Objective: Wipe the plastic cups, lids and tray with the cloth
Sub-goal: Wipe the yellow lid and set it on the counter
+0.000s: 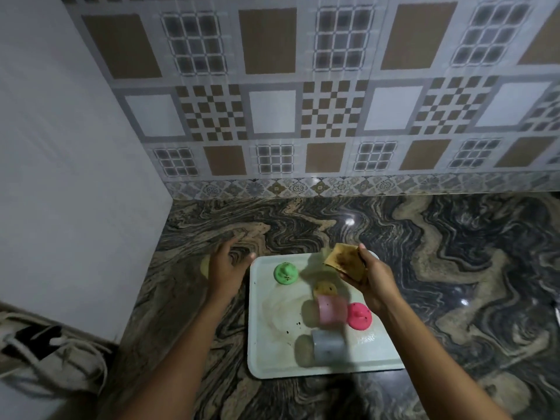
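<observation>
Head view: your right hand point(374, 278) grips the cloth point(344, 259); left hand point(225, 268) empty, fingers spread. Steady the pink cup point(331, 309) with it, then wipe.

a: what carries everything here?

b: a polished bench point(454, 268) of swirled black and tan stone, with bright glints at 1 and 3 o'clock from the tray.

a: what sits directly on it?

b: a pale rectangular tray point(263, 359), flat on the stone. near its 10 o'clock corner lies a small yellowish thing point(205, 266), partly hidden and too blurred to name.

a: and on the tray?

b: a green lid point(285, 273) at 11 o'clock and a yellow lid point(325, 288) near the middle. a blurred pink cup point(332, 310) is just at the yellow lid's 6 o'clock. a pink lid point(359, 315) is at 3 o'clock and a grey-blue cup point(328, 348) at 5. dark specks point(288, 331) and a dull smear mark the bare left half.
</observation>
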